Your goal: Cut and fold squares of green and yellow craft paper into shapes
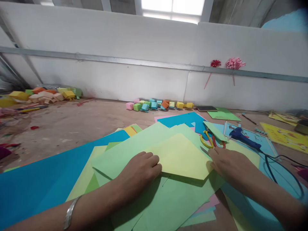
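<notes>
Left hand [143,166], fingers curled, pinched the pale yellow sheet [180,154] atop green paper [166,200]. Right hand [223,160] had fingers closed on a slim grey tool [204,149] (possibly a blade, mostly hidden). A slip could have nicked the sheet, its tip being so near.

Your left hand [141,168], a silver bangle [69,213] on its wrist, grips the near edge of a pale yellow paper sheet [183,154] over mint-green paper sheets [166,205]. A thin grey blade [204,149] shows at the fingertips of your right hand [226,160], just beside a yellow loop handle [201,140]. Farther right lies a dark blue glue gun [245,138]; small multicoloured paper boxes [154,105] sit near the white wall [101,35].
</notes>
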`<control>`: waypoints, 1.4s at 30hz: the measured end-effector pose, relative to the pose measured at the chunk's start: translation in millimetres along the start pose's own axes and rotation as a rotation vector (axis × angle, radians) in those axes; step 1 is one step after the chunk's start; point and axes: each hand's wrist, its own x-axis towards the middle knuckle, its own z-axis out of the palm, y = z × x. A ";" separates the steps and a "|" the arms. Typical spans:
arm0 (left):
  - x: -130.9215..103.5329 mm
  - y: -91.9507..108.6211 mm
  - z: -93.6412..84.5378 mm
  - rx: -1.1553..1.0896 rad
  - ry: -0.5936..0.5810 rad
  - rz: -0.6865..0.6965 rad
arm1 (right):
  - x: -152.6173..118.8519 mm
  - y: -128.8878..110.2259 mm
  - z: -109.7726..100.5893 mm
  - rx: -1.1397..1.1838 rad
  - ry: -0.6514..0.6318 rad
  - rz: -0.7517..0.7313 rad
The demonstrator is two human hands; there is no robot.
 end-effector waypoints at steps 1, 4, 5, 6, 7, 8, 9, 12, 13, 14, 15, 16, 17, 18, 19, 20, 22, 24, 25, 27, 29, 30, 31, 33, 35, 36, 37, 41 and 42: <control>-0.8 -0.6 -0.8 0.009 0.003 0.010 | 2.0 6.2 0.0 -0.009 -0.089 0.039; -3.2 -0.8 -3.8 0.030 0.016 0.024 | 9.1 16.0 -3.3 -0.011 -0.274 0.140; -3.9 -0.5 -4.7 0.035 0.020 0.025 | 11.1 17.5 -4.8 -0.019 -0.310 0.176; -4.5 -0.2 -5.5 0.038 0.022 0.022 | 12.5 18.8 -6.0 -0.032 -0.341 0.213; -5.0 0.1 -6.3 0.038 0.022 0.018 | 13.3 20.1 -6.7 -0.048 -0.367 0.246; -5.4 0.4 -6.9 0.035 0.024 0.013 | 13.5 21.7 -6.7 -0.068 -0.375 0.275; -5.7 0.8 -7.3 0.031 0.029 0.009 | 13.5 23.3 -5.8 -0.083 -0.368 0.290; -6.0 2.0 -8.5 0.015 0.055 -0.006 | 13.3 27.3 1.0 -0.012 -0.188 0.138; -5.9 2.5 -9.0 0.013 0.068 -0.017 | 13.6 28.1 4.0 0.058 -0.099 0.017; -5.6 2.9 -9.7 0.013 0.081 -0.034 | 14.2 28.8 6.7 0.144 -0.025 -0.115; -5.2 3.2 -10.6 0.018 0.089 -0.057 | 14.8 29.5 8.8 0.240 0.020 -0.233; -4.7 3.3 -11.9 0.026 0.087 -0.088 | 15.6 30.5 10.2 0.333 0.029 -0.319; -4.1 3.3 -13.3 0.031 0.071 -0.123 | 16.3 31.9 10.5 0.420 0.009 -0.368; -3.4 3.0 -14.9 0.030 0.042 -0.161 | 17.0 33.6 9.8 0.498 -0.026 -0.389; -2.8 2.5 -16.6 0.020 0.007 -0.199 | 17.8 35.6 8.2 0.566 -0.060 -0.394; -2.2 1.7 -18.2 -0.001 -0.029 -0.235 | 18.6 37.7 6.0 0.620 -0.087 -0.390; -1.3 -0.6 -20.7 -0.083 -0.088 -0.291 | 20.7 40.6 1.4 0.691 -0.133 -0.380; -0.5 -3.6 -22.0 -0.180 -0.114 -0.337 | 23.3 40.4 -1.1 0.752 -0.155 -0.356; -0.1 -5.3 -22.2 -0.222 -0.123 -0.359 | 24.7 38.9 -0.9 0.789 -0.161 -0.325; 0.9 -8.5 -22.0 -0.281 -0.131 -0.398 | 27.7 33.8 2.5 0.884 -0.174 -0.241; 2.1 -11.3 -21.3 -0.301 -0.130 -0.420 | 30.4 27.5 8.3 0.968 -0.217 -0.143; 2.7 -12.4 -20.9 -0.303 -0.129 -0.429 | 31.7 24.5 11.3 0.991 -0.248 -0.098; 3.2 -13.4 -20.7 -0.301 -0.130 -0.442 | 32.9 22.0 13.9 0.996 -0.269 -0.061; 3.9 -14.8 -20.5 -0.295 -0.148 -0.480 | 34.7 18.3 17.9 0.960 -0.260 -0.003; 4.2 -15.8 -20.7 -0.296 -0.182 -0.527 | 35.6 15.6 20.0 0.905 -0.197 0.025; 4.2 -16.2 -20.9 -0.303 -0.196 -0.550 | 35.7 14.4 20.5 0.878 -0.168 0.037; 4.0 -16.7 -21.1 -0.312 -0.205 -0.569 | 35.6 13.2 20.7 0.853 -0.153 0.052; 2.7 -18.1 -21.0 -0.353 -0.193 -0.592 | 34.3 8.6 20.0 0.760 -0.154 0.122; 2.5 -18.2 -20.9 -0.353 -0.191 -0.589 | 34.2 8.0 19.8 0.743 -0.145 0.138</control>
